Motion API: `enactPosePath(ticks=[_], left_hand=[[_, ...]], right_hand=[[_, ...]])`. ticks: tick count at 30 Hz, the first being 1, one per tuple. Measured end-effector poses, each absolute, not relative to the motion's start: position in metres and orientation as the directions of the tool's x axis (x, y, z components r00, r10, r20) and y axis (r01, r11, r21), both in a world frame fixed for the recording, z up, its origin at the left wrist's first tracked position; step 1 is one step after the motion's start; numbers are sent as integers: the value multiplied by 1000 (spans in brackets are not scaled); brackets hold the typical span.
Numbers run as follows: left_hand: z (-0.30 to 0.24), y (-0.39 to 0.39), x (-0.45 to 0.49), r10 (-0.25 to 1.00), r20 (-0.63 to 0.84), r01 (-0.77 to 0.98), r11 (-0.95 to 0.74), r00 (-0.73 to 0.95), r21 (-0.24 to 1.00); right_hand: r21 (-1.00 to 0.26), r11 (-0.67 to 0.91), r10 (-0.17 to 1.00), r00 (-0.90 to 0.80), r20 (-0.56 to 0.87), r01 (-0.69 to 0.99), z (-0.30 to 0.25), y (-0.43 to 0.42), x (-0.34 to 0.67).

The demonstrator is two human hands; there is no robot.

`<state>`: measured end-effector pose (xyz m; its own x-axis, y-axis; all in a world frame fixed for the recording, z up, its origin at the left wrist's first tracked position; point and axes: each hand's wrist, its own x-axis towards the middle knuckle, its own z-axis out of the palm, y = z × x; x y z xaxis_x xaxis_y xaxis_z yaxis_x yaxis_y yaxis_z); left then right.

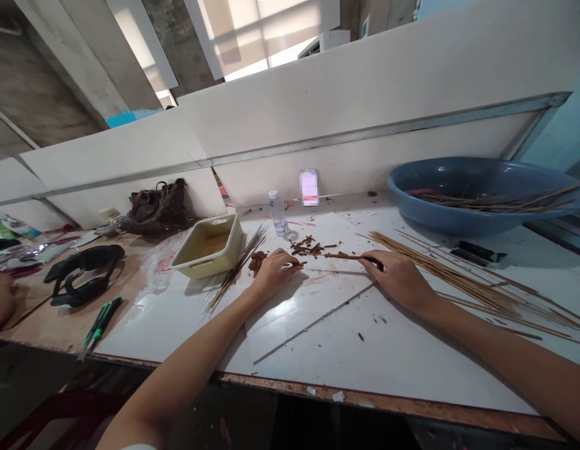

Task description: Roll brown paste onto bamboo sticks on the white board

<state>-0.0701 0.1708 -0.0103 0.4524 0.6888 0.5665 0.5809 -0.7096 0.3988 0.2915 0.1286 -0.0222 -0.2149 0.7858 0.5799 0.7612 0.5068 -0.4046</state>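
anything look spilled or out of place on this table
Yes: loose brown bits are scattered over the white tabletop near the clear bottle, looking untidy. The green-handled tool lies with its tip at the tabletop's edge, perhaps easily bumped.

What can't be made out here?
All in the head view:
Left hand: any small brown piece at its fingertips, too small to tell.
Slim brown wooden-looking stick: one end, hidden by the right hand.
Pale pink upright rectangle: content, lost to pixelation.
Large blue oval basin: floor, hidden by its near wall.
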Motion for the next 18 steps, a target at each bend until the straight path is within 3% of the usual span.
enactPosePath(ticks=[8,18], left_hand=[[-10,175,-71,779,551,649,-590,300,480],[-9,171,-70,720,581,593,-671,380,444]], right_hand=[[-415,496,798,-211,564,763,-21,127,289],[-407,492,796,-210,567,770,-27,127,289]])
